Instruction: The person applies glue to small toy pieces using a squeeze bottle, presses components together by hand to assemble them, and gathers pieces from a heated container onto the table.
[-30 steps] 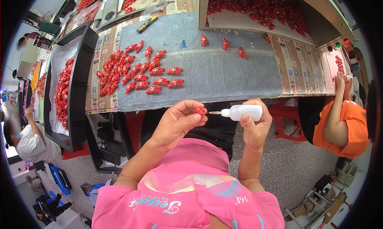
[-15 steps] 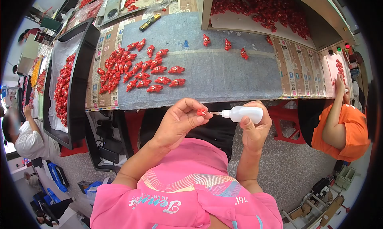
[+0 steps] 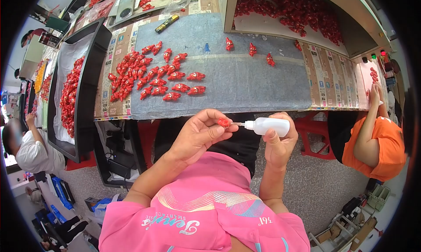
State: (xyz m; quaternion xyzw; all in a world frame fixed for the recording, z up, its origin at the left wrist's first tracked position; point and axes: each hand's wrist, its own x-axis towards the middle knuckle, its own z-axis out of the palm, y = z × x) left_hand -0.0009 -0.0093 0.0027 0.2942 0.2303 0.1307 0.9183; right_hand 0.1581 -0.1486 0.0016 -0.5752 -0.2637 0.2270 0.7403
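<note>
Between the thumb and fingers of my left hand (image 3: 199, 131) is a small red figurine (image 3: 224, 122), its details too small to make out. My right hand (image 3: 280, 142) grips a white squeeze bottle (image 3: 268, 126) lying sideways, its thin nozzle pointing left. The nozzle tip is at the figurine; whether it touches, I cannot tell. Both hands are over my lap, just in front of the table edge. Beyond them, many similar red figurines (image 3: 131, 72) lie on a blue-grey mat (image 3: 245, 85), some piled at the left, some in loose rows.
A black tray (image 3: 90, 85) of red pieces stands left. An open-fronted box (image 3: 228, 10) with more pieces is at the back right. A yellow-black tube (image 3: 167, 23) lies on the mat. A person in orange (image 3: 372, 146) sits right, another in white (image 3: 35, 149) left.
The figurine has turned in my left fingers and shows a different side. The bottle has stayed nearly in place. The person on the right has raised their hands slightly.
</note>
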